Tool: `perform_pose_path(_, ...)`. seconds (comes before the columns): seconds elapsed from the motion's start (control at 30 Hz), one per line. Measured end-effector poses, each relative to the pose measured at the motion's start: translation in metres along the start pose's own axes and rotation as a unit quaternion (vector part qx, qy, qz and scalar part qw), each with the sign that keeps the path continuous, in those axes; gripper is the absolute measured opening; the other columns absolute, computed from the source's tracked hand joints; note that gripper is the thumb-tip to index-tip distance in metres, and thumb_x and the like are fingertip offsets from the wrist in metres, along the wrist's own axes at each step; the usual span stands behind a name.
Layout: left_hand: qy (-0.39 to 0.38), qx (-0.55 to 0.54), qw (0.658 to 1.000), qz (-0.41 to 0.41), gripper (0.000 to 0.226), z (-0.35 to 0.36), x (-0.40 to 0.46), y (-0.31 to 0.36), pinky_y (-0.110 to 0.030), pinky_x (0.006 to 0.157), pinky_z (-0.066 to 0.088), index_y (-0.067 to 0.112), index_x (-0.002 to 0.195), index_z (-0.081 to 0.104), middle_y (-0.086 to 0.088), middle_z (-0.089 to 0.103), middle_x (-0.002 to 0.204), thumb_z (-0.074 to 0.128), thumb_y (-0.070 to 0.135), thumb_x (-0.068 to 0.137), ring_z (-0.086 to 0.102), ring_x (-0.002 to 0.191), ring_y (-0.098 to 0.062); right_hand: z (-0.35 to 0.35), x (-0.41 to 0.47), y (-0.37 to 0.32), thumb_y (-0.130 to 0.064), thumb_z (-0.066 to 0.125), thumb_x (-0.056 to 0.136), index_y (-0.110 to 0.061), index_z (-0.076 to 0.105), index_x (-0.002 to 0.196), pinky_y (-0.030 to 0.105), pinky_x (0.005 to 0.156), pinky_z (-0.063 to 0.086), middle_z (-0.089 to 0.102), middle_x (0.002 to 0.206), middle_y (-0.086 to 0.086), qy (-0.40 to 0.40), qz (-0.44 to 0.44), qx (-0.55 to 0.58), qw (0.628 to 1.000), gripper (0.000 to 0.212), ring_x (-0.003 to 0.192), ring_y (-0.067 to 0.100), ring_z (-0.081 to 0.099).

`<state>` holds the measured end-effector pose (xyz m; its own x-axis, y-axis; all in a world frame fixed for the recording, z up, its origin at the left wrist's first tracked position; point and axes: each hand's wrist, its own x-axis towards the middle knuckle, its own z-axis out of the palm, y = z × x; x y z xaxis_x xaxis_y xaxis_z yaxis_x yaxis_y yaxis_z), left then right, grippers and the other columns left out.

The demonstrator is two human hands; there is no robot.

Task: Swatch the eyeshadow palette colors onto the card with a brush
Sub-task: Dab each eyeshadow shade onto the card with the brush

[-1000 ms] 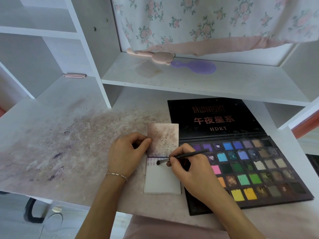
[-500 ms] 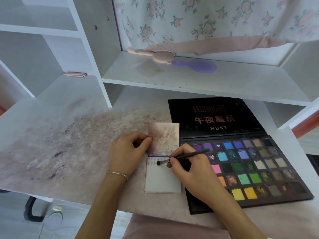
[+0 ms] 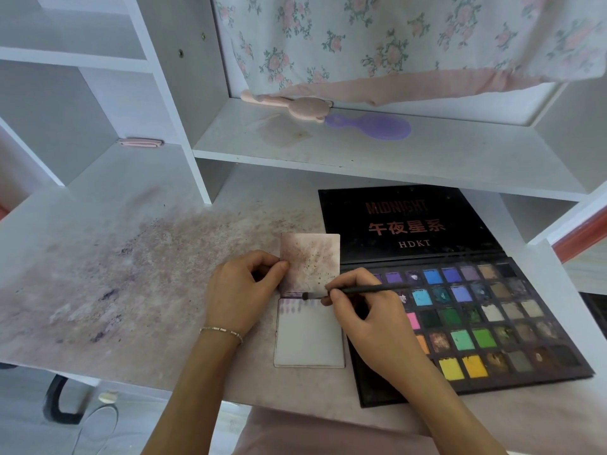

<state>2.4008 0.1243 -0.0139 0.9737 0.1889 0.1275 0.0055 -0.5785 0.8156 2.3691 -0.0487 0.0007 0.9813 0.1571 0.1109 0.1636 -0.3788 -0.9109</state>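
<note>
I take the eyeshadow palette [image 3: 466, 320] as my landmark: it lies open on the stained surface [image 3: 115, 277], its black lid flat behind the rows of coloured pans. Just beside its left edge I see the card [image 3: 308, 339], a small pale pad whose powder-speckled cover leaf [image 3: 310, 259] is folded back and away from me. A short row of faint purple strokes runs along the card's top edge.

My left hand [image 3: 239, 297] rests on the surface on the far side of the card from the palette, fingers curled, the thumb and forefinger pinching the left edge of the cover leaf. My right hand [image 3: 364, 320] sits over the palette's left columns, fingers curled around the thin dark brush [image 3: 358, 290]. The brush lies nearly level, its handle reaching back over the palette and its tip touching the card's top edge beside the purple strokes.

Behind the palette, on the shelf [image 3: 361, 156], lie a pink brush [image 3: 289, 105] and a purple hairbrush [image 3: 374, 126], under a floral cloth [image 3: 394, 37].
</note>
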Motion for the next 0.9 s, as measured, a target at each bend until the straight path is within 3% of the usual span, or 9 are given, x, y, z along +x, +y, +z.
perform_pose_path(0.13,-0.001,0.005,1.000,0.002,0.022,0.000,-0.001,0.000,-0.027,0.064,0.048,0.043,0.063,0.060,0.018,0.065,0.066,0.066,0.029,0.079,0.061,0.067,-0.002,-0.007,-0.001,-0.001,-0.005,0.053,0.088,-0.028,0.061,0.087,0.009,0.066,0.048,0.068,0.075,-0.011,0.061,-0.008,0.067,0.996,0.024,0.078,-0.001,0.064)
perform_pose_path(0.27,-0.005,0.005,1.000,0.000,0.021,-0.001,-0.001,-0.002,-0.027,0.065,0.049,0.041,0.064,0.061,0.018,0.065,0.067,0.066,0.027,0.079,0.061,0.068,-0.003,-0.026,-0.005,0.002,-0.006,0.050,0.089,-0.024,0.063,0.086,0.030,0.058,0.050,0.069,0.078,-0.006,0.119,-0.010,0.075,0.990,0.022,0.063,0.018,0.061)
perform_pose_path(0.33,-0.007,0.004,1.000,-0.002,0.020,-0.002,-0.001,-0.003,-0.027,0.065,0.049,0.040,0.065,0.062,0.017,0.066,0.068,0.066,0.026,0.079,0.061,0.069,-0.003,-0.039,-0.008,0.007,-0.004,0.049,0.089,-0.023,0.062,0.086,0.033,0.060,0.049,0.069,0.078,-0.005,0.140,0.006,0.070,0.988,0.023,0.064,0.025,0.058)
perform_pose_path(0.43,-0.007,0.002,1.000,-0.007,0.021,-0.001,0.000,-0.002,-0.026,0.065,0.048,0.038,0.064,0.062,0.016,0.066,0.068,0.066,0.025,0.079,0.061,0.069,-0.003,-0.058,-0.012,0.015,0.000,0.048,0.089,-0.023,0.060,0.084,0.014,0.059,0.049,0.068,0.078,-0.012,0.157,0.018,0.055,0.986,0.027,0.065,0.005,0.061)
perform_pose_path(0.5,-0.007,0.000,1.000,-0.008,0.021,0.000,0.001,0.000,-0.025,0.065,0.047,0.038,0.064,0.061,0.017,0.066,0.070,0.066,0.024,0.079,0.061,0.070,-0.003,-0.070,-0.016,0.019,-0.001,0.047,0.089,-0.023,0.058,0.084,0.008,0.055,0.048,0.067,0.074,-0.011,0.172,0.032,0.061,0.983,0.025,0.068,-0.002,0.062)
perform_pose_path(0.6,-0.004,-0.002,1.000,-0.010,0.023,0.000,0.001,0.002,-0.020,0.063,0.044,0.039,0.063,0.060,0.017,0.066,0.070,0.066,0.023,0.079,0.060,0.071,-0.001,-0.087,-0.021,0.026,-0.003,0.047,0.090,-0.023,0.056,0.083,0.007,0.052,0.047,0.064,0.069,-0.006,0.213,0.042,0.061,0.974,0.023,0.067,-0.004,0.062)
perform_pose_path(0.73,0.006,-0.006,1.000,-0.012,0.021,0.002,-0.001,0.002,-0.020,0.065,0.045,0.037,0.065,0.061,0.016,0.065,0.071,0.066,0.022,0.079,0.059,0.071,-0.001,-0.100,-0.023,0.035,-0.011,0.042,0.093,-0.024,0.052,0.081,0.004,0.053,0.044,0.065,0.064,-0.015,0.241,0.058,0.027,0.968,0.021,0.064,-0.005,0.061)
perform_pose_path(0.9,0.010,-0.002,1.000,-0.005,0.022,0.003,-0.002,0.002,-0.022,0.066,0.045,0.037,0.065,0.061,0.016,0.064,0.070,0.066,0.021,0.080,0.059,0.071,-0.002,-0.100,-0.023,0.042,-0.015,0.041,0.092,-0.028,0.048,0.078,0.002,0.055,0.042,0.060,0.066,-0.004,0.231,0.052,-0.066,0.969,0.020,0.067,-0.009,0.058)
